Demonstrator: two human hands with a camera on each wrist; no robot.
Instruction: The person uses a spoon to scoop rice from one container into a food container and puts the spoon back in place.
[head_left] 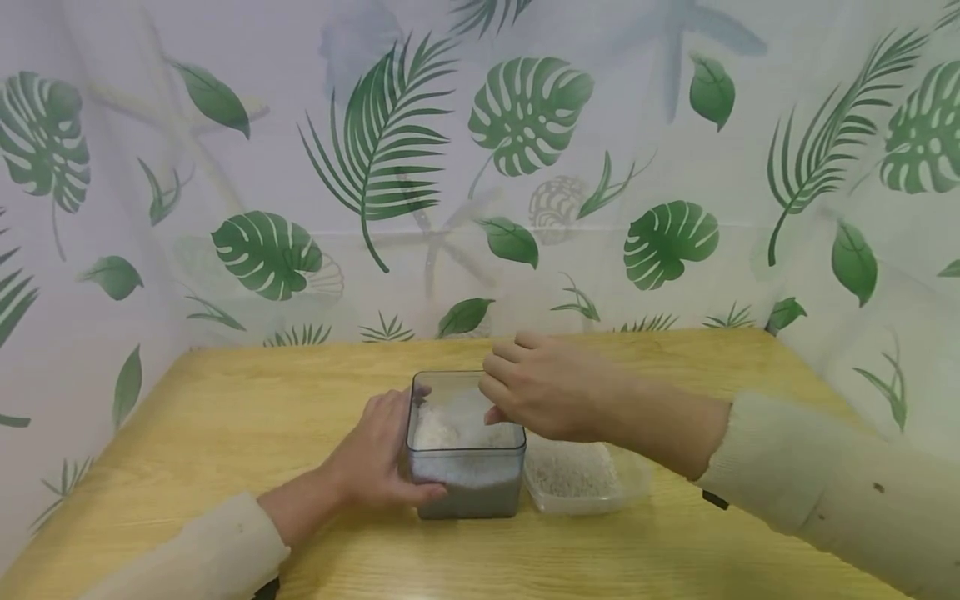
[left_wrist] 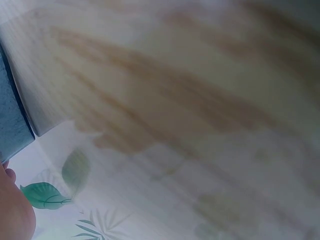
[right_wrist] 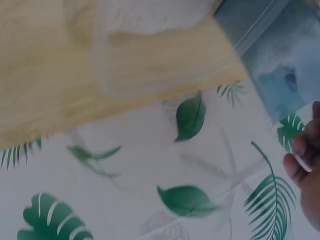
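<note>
Pale wood grain runs across the table [head_left: 225,433] where we work, both of our hands at a square, smoke-tinted clear container [head_left: 465,467] standing upright near the table's middle. White grains [head_left: 450,429] lie heaped inside it, higher toward the back. Our left hand [head_left: 382,454] grips the container's left wall, thumb along the near face and fingers wrapped against the side. Our right hand [head_left: 536,396] hovers over the open top at its right rim, fingers curled inward and bunched toward the thumb; we cannot tell from the head view whether they pinch any grains. Just beside the container, touching or almost touching its right wall, sits a low clear plastic tray [head_left: 626,487] holding a shallow layer of the same white grains, partly under our right forearm. Cream sleeves [head_left: 817,492] cover both arms. A white curtain [head_left: 525,167] printed with green palm and monstera leaves hangs behind and around the table. The left wrist view is blurred, showing only the container's grey corner [left_wrist: 12,125] against wood; the right wrist view shows fingertips [right_wrist: 300,155] near the container's tinted wall [right_wrist: 280,65].
</note>
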